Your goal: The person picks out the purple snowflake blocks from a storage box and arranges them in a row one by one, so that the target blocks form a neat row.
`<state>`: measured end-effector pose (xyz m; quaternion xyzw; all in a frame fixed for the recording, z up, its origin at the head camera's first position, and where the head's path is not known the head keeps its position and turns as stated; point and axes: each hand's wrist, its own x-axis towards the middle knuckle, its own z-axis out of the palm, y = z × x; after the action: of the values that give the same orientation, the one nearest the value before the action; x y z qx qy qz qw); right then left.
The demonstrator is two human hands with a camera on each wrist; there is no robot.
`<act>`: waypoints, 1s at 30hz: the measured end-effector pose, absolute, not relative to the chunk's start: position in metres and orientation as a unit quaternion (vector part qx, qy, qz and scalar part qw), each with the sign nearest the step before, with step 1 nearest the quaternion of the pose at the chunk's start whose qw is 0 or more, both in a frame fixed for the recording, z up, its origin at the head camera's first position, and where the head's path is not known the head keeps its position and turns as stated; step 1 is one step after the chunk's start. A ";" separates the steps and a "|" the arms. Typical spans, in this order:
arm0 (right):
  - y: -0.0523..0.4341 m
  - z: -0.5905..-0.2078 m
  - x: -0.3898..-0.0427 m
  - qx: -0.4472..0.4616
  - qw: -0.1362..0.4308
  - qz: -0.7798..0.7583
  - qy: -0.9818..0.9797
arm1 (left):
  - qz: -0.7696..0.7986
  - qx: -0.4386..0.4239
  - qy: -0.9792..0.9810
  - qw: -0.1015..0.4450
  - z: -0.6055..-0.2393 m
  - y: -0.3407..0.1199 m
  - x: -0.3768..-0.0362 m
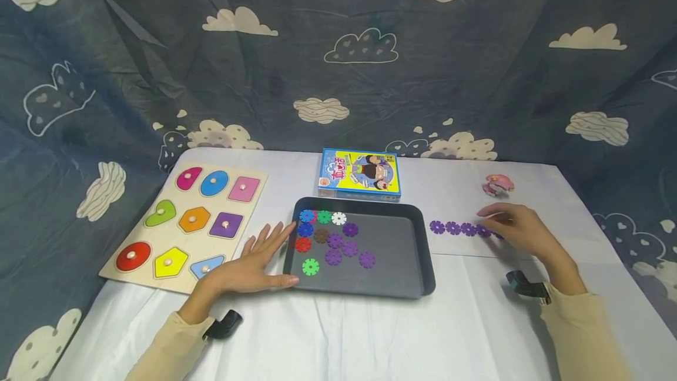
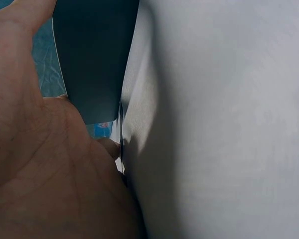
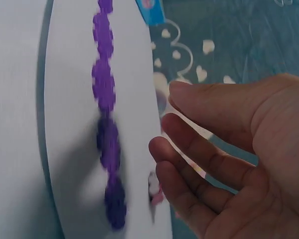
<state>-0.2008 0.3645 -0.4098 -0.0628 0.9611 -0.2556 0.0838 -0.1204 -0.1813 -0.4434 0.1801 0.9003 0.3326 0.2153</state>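
A dark grey tray (image 1: 391, 275) holds several notched plastic discs, among them a green disc (image 1: 310, 267), a red disc (image 1: 303, 244), a white disc (image 1: 339, 218) and several purple ones. My left hand (image 1: 248, 269) rests at the tray's left rim, fingers spread and straight, thumb at the near left corner. To the right of the tray, purple discs (image 1: 452, 228) lie in a row on the white table. Over the right end of that row hovers my right hand (image 1: 515, 228). Its fingers (image 3: 182, 134) are loosely bent with nothing between them, apart from the row (image 3: 103, 84).
A wooden shape puzzle board (image 1: 193, 222) with knobbed pieces lies at the left. Behind the tray stands a blue and yellow box (image 1: 359, 175). A small pink toy (image 1: 498, 184) sits beyond my right hand. Cloud-patterned dark cloth (image 1: 296, 81) hangs behind the table.
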 end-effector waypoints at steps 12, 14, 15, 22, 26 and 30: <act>0.322 -0.404 -0.196 -0.163 0.036 -0.288 0.943 | 0.332 0.182 0.900 0.217 -0.439 -0.184 -0.121; 0.316 -0.404 -0.194 -0.179 0.026 -0.292 0.939 | 0.334 0.183 0.899 0.217 -0.440 -0.184 -0.121; 0.313 -0.403 -0.193 -0.188 0.018 -0.294 0.937 | 0.334 0.184 0.899 0.216 -0.441 -0.184 -0.121; 0.286 -0.398 -0.184 -0.262 -0.024 -0.298 0.918 | 0.330 0.184 0.900 0.219 -0.444 -0.184 -0.121; 0.271 -0.392 -0.179 -0.293 -0.020 -0.294 0.909 | 0.334 0.183 0.899 0.217 -0.443 -0.183 -0.121; 0.258 -0.387 -0.177 -0.324 -0.013 -0.286 0.902 | 0.336 0.184 0.898 0.216 -0.443 -0.182 -0.121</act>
<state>-0.1775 0.2581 -0.3866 -0.3242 0.9016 -0.2861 -0.0133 -0.1208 -0.1823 -0.4433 0.1840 0.8982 0.3361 0.2156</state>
